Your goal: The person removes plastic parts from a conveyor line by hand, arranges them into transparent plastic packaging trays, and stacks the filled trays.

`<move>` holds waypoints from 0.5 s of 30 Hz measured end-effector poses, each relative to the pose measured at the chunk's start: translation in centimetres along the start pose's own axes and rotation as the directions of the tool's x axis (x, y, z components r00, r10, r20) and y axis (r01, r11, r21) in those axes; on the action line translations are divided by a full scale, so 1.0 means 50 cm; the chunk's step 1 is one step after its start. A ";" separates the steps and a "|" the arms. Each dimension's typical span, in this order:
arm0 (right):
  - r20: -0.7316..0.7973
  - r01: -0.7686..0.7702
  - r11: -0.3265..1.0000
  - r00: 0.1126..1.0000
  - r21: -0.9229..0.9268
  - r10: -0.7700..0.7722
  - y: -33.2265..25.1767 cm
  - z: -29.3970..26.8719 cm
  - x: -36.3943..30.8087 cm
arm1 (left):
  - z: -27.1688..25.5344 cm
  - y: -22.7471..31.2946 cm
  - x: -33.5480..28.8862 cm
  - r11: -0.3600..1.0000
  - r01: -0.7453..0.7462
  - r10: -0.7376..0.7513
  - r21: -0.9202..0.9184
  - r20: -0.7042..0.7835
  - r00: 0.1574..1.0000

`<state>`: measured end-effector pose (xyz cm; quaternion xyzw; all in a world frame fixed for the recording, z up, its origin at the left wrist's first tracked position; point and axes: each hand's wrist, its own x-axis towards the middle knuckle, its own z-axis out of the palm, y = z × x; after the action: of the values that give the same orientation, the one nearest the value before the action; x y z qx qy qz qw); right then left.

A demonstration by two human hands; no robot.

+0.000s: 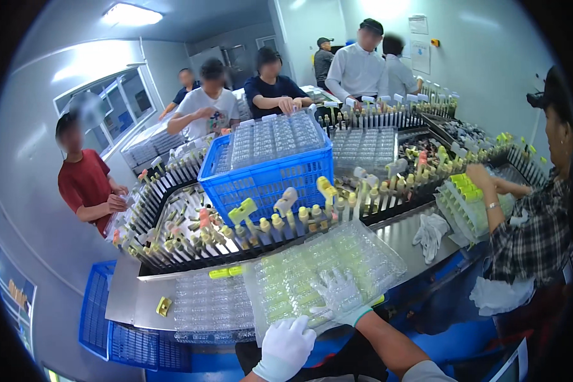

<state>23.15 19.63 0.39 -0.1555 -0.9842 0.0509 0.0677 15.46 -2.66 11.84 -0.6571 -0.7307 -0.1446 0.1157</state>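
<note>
A large clear plastic blister tray (286, 280) lies before me, tilted over the table's near edge, with yellow-green showing through it. My right hand (340, 298), in a white glove, rests on top with its fingers spread. At the near edge, my gloved left hand (285, 350) has its fingers curled closed against the tray; its grip is partly hidden. Beside the tray, to the left, sits a stack of similar clear trays (204, 302). Bright yellow pieces (226, 272) lie at the back of that stack.
A blue crate (270, 181) filled with clear trays stands ahead, amid racks of upright tubes (280, 226). One yellow piece (163, 307) is on the metal table (130, 299). White gloves (431, 237) lie to the right, near a co-worker in plaid (528, 242). Others work across the table.
</note>
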 end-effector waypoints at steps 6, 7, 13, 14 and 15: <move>0.047 -0.015 1.000 0.999 -0.016 0.016 0.030 -0.038 -0.039 | 0.071 -0.053 0.003 1.000 -0.018 0.017 0.015 0.071 0.997; -0.012 -0.046 0.999 0.999 -0.017 0.046 0.050 -0.019 -0.064 | 0.077 -0.051 0.004 1.000 -0.026 0.026 0.007 0.066 0.997; -0.115 -0.123 0.991 0.985 0.056 0.129 0.092 -0.052 -0.165 | 0.108 -0.070 -0.064 0.999 -0.030 0.029 0.030 0.035 0.999; -0.134 -0.150 0.986 0.978 0.078 0.160 0.098 -0.055 -0.183 | 0.107 -0.072 -0.068 0.999 -0.048 0.048 0.018 0.027 0.998; -0.128 -0.149 0.986 0.979 0.079 0.158 0.108 -0.049 -0.198 | 0.106 -0.075 -0.073 0.998 -0.064 0.064 0.009 0.018 0.998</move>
<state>34.48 21.84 0.99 -0.2315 -0.9602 0.0796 0.1347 12.26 -4.47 5.37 -0.6809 -0.7109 -0.1317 0.1169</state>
